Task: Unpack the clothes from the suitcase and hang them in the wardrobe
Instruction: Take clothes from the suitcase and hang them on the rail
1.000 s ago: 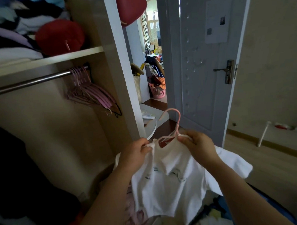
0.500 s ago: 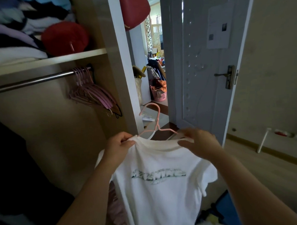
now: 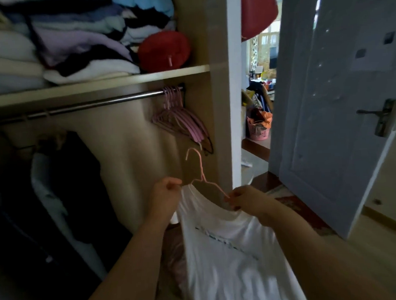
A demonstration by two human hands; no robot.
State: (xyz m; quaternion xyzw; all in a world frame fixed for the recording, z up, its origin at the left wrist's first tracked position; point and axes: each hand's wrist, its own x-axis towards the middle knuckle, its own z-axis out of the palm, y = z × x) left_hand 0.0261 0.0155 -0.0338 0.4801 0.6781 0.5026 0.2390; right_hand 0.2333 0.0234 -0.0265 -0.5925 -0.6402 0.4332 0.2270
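Pinching a white T-shirt of soft cloth, faintly printed across the chest, a person is standing at a pale wooden wardrobe in the head view, the only one on offer. The left hand is curling its fingers tight on the shirt's left shoulder, while the right hand is nipping the neckline together with one arm of a thin pink wire hanger that is sitting inside the collar, its hook pointing up. The shirt is hanging low in front of the wardrobe's right end, well below a round steel rail. A bunch of empty pink hangers is crowding that rail's right end, and a dark hanging garment is filling the left. Folded clothes and a round red hat are lying on the shelf above. A grey panelled door is standing ajar at right. The suitcase is not showing. By all appearances the shirt is being settled on its hanger; the next move is likely calling for one hand to shift to the hook, lift it, and catch it over the bare stretch of rail between the empty hangers and the dark garment.
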